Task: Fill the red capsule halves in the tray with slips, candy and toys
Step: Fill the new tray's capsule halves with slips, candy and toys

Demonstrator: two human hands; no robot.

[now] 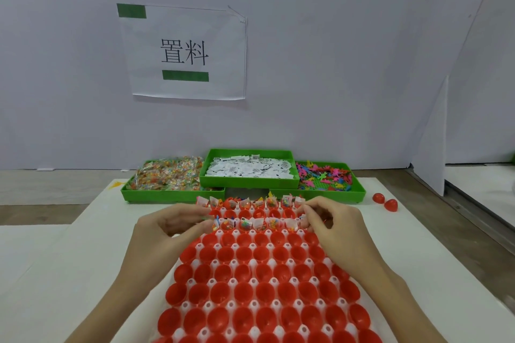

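Pale grey wall (334,64) behind, printed paper sign (189,53) taped on. White tabletop board (83,259) spans foreground, right edge dropping to wooden surface. White plastic tray of red capsule halves (250,287) fills centre; two far rows hold slips, candy. Three green plastic bins (250,175) beyond tray: candy, slips, toys. Two loose red halves (386,201) on bare board at right. Left hand (170,227), right hand (331,220) at tray's far sides, fingers curled, pinching; contents unclear.

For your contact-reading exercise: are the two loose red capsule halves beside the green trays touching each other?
Apart. The head view shows a strip of white table between the left loose half and the right loose half.
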